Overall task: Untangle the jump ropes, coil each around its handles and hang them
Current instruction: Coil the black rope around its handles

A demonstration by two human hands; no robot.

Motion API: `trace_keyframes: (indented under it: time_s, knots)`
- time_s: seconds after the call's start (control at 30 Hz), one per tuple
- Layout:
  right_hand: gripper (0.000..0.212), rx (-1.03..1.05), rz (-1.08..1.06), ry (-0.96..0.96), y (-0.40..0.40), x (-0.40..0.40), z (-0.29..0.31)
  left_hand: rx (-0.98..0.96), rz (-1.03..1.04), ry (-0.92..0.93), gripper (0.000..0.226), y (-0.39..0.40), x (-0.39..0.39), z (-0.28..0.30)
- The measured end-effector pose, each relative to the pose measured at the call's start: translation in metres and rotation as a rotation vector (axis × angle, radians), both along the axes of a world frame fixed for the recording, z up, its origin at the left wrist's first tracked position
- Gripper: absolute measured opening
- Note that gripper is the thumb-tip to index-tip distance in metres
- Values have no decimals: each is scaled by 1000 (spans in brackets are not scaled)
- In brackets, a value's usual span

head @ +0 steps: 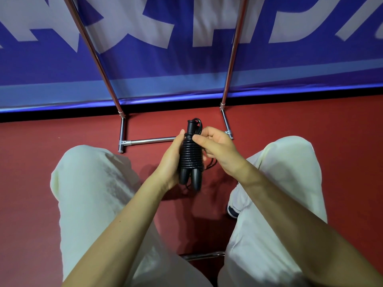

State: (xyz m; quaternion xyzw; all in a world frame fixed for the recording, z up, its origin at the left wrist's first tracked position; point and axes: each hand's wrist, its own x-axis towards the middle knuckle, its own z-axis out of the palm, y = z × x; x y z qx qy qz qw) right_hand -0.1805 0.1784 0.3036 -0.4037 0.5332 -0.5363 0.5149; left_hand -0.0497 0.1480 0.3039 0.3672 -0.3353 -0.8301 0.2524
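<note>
A black jump rope is held upright between my knees, its cord wound in tight coils around the two black handles held side by side. My left hand grips the bundle from the left, thumb up along the coils. My right hand pinches the cord near the top of the coils, thumb and fingers curled. A short loop of cord sticks out above the handle tops, and a loose bit hangs behind my right hand.
A chrome rack stands just ahead on the red floor, its two poles rising toward a blue and white banner. My knees in pale trousers flank the hands. A dark shoe shows at right.
</note>
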Motion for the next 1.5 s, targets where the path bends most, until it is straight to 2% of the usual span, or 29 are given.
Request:
trace_keyframes:
  time_s: [0.1, 0.2, 0.37, 0.43, 0.57, 0.67, 0.77, 0.83, 0.87, 0.93, 1.03, 1.1, 1.17, 1.3, 1.37, 1.43, 1.5]
  knots:
    - [20, 0, -65, 126, -1, 2, -6, -160, 76, -220, 56, -2, 0, -3]
    - [28, -21, -66, 238, -2, 3, -11, -195, 120, -340, 58, 2, -3, 1]
    - [24, -80, -11, 402, -1, -3, -7, 50, 271, -211, 64, -7, 0, 6]
    - [20, -93, 17, 420, -1, -7, -3, 73, 267, -207, 65, -13, 3, 6]
    - [20, -112, 57, 362, -2, -15, 3, 104, 238, -144, 54, -14, 3, 7]
    - [21, -46, 54, 272, -5, -20, 7, 79, 209, -59, 51, -12, 2, 6]
    - [19, 12, 61, 179, -5, -22, 6, 50, 136, 27, 60, -10, 4, 6]
    - [12, 28, 113, 42, -5, -19, 3, 103, 76, 96, 68, -9, 6, 5]
    - [6, 42, 154, -37, -4, -16, 1, 142, 40, 129, 71, -8, 8, 6]
    - [20, 62, 231, -130, -2, -9, -2, 230, -77, 183, 71, -8, 11, 4]
    - [27, 35, 338, -133, 2, -2, 0, 306, -348, 376, 75, -7, 16, 6]
    - [27, 20, 382, -144, 5, 0, 3, 253, -372, 268, 82, -1, 15, 10]
    - [24, 21, 384, -193, 7, 0, 5, 210, -277, 127, 85, 5, 11, 13]
    - [16, 23, 259, -165, 6, 1, 9, 79, -173, -100, 94, 6, 0, 7]
    - [11, 23, 164, -102, 6, 2, 8, 17, -67, -134, 80, 2, -1, 4]
    - [22, 37, 39, -43, 4, 0, 7, -60, -16, -171, 65, -6, 7, -5]
    - [26, 55, -86, 17, 3, -1, 4, -181, 2, -316, 65, -10, 14, -13]
